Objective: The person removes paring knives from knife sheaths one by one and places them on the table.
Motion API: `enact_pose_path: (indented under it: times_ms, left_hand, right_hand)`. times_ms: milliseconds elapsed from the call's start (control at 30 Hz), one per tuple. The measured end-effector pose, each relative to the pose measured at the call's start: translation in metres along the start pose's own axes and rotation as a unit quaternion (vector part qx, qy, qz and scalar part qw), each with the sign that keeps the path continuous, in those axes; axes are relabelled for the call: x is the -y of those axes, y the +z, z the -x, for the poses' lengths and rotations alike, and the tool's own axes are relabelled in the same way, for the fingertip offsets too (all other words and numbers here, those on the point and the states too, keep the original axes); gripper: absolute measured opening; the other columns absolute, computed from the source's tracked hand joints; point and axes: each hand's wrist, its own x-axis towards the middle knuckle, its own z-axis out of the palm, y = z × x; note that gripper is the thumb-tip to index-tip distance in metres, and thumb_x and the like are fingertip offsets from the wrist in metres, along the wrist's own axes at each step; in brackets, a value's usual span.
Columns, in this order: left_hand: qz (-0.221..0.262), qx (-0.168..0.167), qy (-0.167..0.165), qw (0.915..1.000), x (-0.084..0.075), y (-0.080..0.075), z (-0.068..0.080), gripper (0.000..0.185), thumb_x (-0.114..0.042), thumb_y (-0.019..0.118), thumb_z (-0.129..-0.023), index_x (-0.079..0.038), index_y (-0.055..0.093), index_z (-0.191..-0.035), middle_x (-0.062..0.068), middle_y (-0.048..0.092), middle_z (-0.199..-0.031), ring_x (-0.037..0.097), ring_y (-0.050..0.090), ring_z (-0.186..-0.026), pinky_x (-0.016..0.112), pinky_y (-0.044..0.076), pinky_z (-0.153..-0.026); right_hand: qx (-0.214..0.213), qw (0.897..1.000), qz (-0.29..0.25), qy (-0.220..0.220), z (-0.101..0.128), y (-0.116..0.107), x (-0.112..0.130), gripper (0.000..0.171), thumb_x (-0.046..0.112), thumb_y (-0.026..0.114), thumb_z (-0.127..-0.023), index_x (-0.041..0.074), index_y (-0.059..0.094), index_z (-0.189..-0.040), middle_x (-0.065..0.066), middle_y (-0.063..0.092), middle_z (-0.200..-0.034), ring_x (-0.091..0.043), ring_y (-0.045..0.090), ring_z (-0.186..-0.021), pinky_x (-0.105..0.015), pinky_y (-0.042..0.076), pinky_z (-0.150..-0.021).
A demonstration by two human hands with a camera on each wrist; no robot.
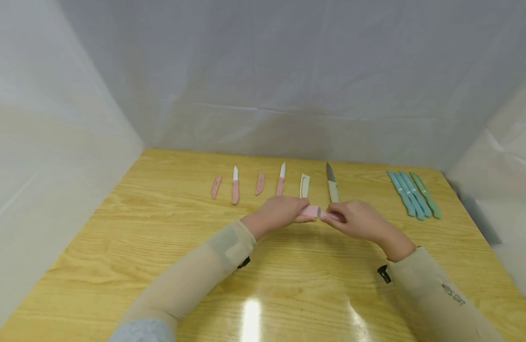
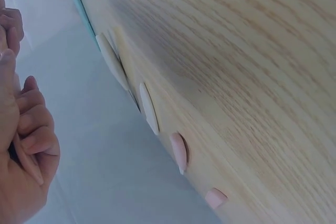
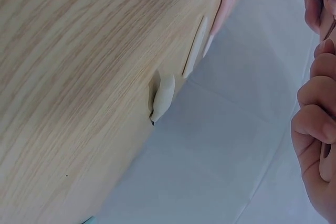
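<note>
Centrally, your hands meet over the wooden table [image 1: 160, 247].
Left hand [image 1: 280, 212] grips a pink plastic sheath [image 1: 310, 211] — right hand [image 1: 358, 219] pinches the pink-handled knife [image 1: 331, 216].

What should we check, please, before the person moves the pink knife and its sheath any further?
1. Left hand grips the pink sheath: ok.
2. Right hand holds the pink handle: ok, though mostly hidden by the fingers.
3. Blade fully inside the sheath: not ok; a grey strip shows at the sheath's mouth.
4. Fingers away from the blade edge: cannot tell; both wrist views show only curled fingers.
5. Grey knife just beyond the hands, lying apart from them: ok.
6. Teal and green knives on the table, off to the right: ok.
</note>
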Motion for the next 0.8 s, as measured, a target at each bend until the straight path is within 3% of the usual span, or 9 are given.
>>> enact_pose_path:
  times_ms: [433, 800]
  left_hand:
    - [-0.003, -0.015, 0.007, 0.9999, -0.0002, 0.0005, 0.0027, 0.031, -0.041, 0.052, -0.099, -0.011, 0.059, -0.098, 0.001, 0.065, -0.084, 0.009, 0.054, -0.067, 0.022, 0.048, -0.058]
    - [0.003, -0.008, 0.000, 1.0000, 0.0009, 0.0015, 0.0027, 0.032, -0.042, 0.052, -0.098, -0.011, 0.059, -0.099, 0.000, 0.065, -0.083, 0.008, 0.052, -0.065, 0.020, 0.044, -0.055]
  right_hand:
    - [0.004, 1.000, 0.002, 0.005, -0.0007, -0.0009, 0.0009, 0.022, 0.026, 0.062, -0.096, 0.016, 0.057, -0.076, 0.011, 0.032, -0.053, -0.001, 0.026, -0.046, -0.020, 0.027, -0.050]
    - [0.007, 1.000, -0.003, 0.009, -0.0004, 0.0003, 0.0003, 0.022, 0.028, 0.060, -0.097, 0.017, 0.060, -0.078, 0.011, 0.035, -0.053, -0.001, 0.028, -0.046, -0.021, 0.028, -0.050]
